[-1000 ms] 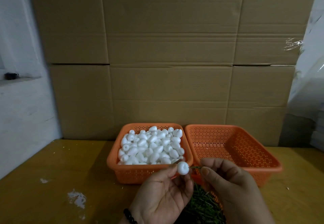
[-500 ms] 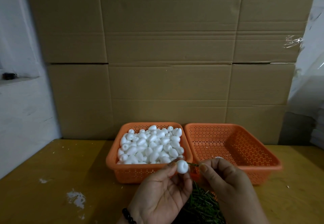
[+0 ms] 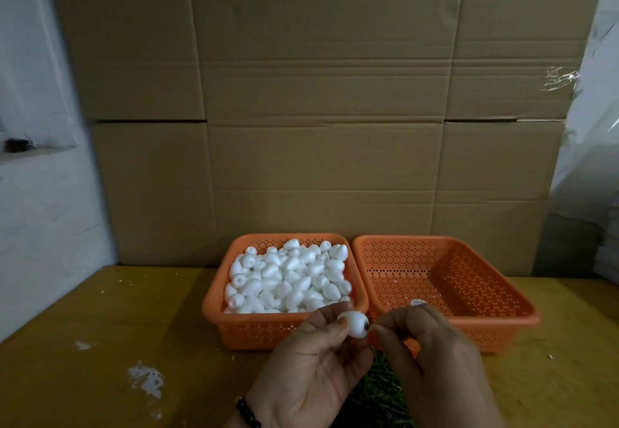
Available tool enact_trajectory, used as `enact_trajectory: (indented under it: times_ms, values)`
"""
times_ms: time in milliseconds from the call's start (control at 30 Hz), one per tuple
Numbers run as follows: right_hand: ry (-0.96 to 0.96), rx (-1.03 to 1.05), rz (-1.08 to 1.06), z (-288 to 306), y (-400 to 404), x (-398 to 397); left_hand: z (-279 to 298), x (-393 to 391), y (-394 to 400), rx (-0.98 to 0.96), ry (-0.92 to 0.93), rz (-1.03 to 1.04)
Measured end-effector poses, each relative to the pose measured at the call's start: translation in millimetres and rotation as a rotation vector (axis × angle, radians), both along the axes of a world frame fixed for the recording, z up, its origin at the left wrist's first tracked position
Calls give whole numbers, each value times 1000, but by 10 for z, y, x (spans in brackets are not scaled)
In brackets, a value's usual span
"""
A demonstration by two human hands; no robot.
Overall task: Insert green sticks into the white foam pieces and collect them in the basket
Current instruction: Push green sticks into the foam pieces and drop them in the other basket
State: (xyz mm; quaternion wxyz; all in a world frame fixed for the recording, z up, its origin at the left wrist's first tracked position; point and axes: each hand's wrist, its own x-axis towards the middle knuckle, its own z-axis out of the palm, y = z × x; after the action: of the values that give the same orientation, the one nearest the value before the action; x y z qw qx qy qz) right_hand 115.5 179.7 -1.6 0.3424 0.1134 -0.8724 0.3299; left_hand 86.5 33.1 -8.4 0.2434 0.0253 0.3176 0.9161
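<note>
My left hand (image 3: 311, 367) pinches a white foam piece (image 3: 355, 324) between thumb and fingers, in front of the two baskets. My right hand (image 3: 432, 360) is pressed against the piece's right end, fingertips pinching a green stick that is almost wholly hidden; only a dark spot shows where it enters the foam. A pile of green sticks (image 3: 375, 390) lies on the table under my hands. The left orange basket (image 3: 214, 307) is heaped with several white foam pieces (image 3: 288, 277). The right orange basket (image 3: 522, 317) holds no foam pieces, only a small label.
A wall of cardboard boxes (image 3: 318, 109) stands right behind the baskets. The yellow table (image 3: 100, 344) has white flecks at the left. A white wall is at the left, plastic-wrapped goods (image 3: 596, 159) at the right.
My right hand has closed in on the foam piece; the length of green stick visible between the hands has disappeared into the foam. Both hands sit slightly lower in view.
</note>
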Motion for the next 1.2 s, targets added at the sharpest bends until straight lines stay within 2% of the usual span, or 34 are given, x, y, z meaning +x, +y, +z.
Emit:
enact_trajectory:
  times_ms: [367,1200]
  values:
    - [13,31,15,-40,28,-27,0,29,4,-173,132,73]
    - [-51,-39,103,-5,58,-17,17,41,-17,-200,114,58]
